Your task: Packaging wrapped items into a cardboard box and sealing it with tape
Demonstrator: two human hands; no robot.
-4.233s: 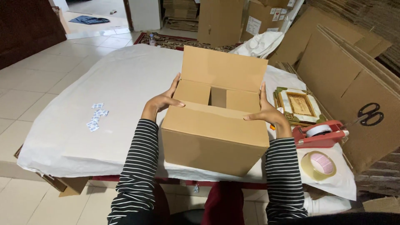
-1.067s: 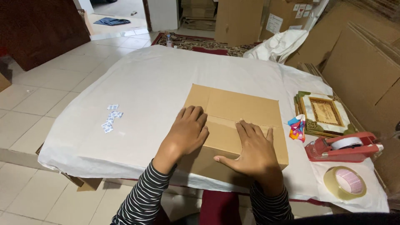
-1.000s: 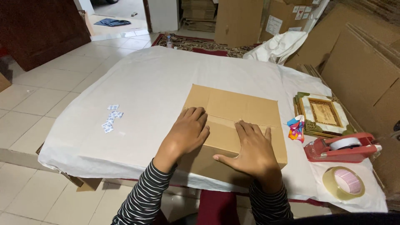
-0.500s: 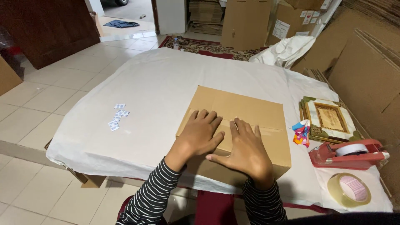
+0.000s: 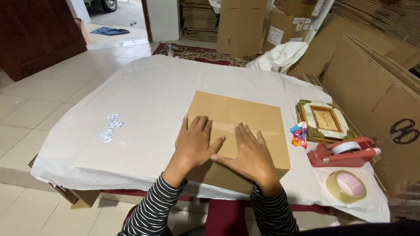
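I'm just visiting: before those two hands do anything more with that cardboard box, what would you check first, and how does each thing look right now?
1. Top flaps of the cardboard box folded flat: ok.
2. Left hand and right hand both pressing flat on the flaps: ok.
3. Flap seam sealed with tape: not ok, none visible.
4. Red tape dispenser close by, to the right of the box: ok.
5. Loose tape roll on the table near its front right corner: ok.
6. Box contents: cannot tell, flaps closed.
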